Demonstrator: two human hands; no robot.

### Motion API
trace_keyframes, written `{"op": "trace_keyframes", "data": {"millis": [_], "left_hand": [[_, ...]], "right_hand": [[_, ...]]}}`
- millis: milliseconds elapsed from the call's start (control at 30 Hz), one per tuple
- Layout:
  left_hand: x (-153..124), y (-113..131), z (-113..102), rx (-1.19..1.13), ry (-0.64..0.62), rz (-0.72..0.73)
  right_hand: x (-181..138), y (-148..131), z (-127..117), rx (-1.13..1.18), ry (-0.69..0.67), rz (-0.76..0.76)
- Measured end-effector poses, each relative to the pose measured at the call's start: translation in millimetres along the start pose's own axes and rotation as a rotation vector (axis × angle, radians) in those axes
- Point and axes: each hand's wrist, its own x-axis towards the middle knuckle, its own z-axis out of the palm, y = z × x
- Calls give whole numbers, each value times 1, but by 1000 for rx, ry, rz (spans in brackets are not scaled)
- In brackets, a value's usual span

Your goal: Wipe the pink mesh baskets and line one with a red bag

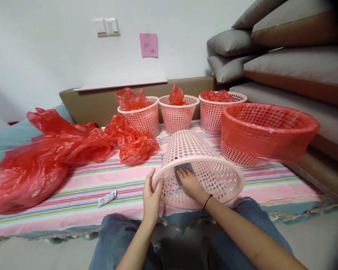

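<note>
A pink perforated plastic basket lies on its side in front of me, its wide mouth facing my lap. On the left side of its rim, my left hand grips the edge, thumb and fingers around it. My right hand reaches inside the mouth and presses a dark grey cloth against the inner wall. Part of the cloth is hidden under the fingers. Close by on the right stands another pink basket with a red plastic bag stretched over its rim.
Three pink baskets with red bags inside stand along the back. Crumpled red plastic bags spread over the left of the striped cloth, near a small white packet. Stacked grey cushions rise at the right.
</note>
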Motion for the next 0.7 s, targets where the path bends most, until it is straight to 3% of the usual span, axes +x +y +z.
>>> {"op": "trace_keyframes", "data": {"millis": [100, 167, 200, 233, 300, 333, 400, 533, 700], "left_hand": [[-8, 12, -9, 193, 167, 591], [-16, 13, -9, 327, 63, 967], [-20, 10, -6, 371, -69, 1027], [-23, 6, -1, 390, -209, 971], [-27, -10, 12, 389, -388, 623], [-26, -20, 20, 357, -380, 416], [-21, -38, 35, 338, -363, 261], [-1, -58, 54, 321, -347, 231], [12, -51, 62, 352, -336, 309]], "right_hand": [[2, 6, -3, 90, 20, -2], [3, 11, -5, 174, 39, 18], [4, 13, -8, 223, 53, 40], [4, 16, -11, 275, 72, 69], [6, 22, -20, 396, 136, 138], [7, 26, -26, 465, 181, 172], [8, 32, -39, 617, 286, 238], [3, 35, -56, 950, 431, 315], [-14, 36, -63, 1251, 396, 365]]}}
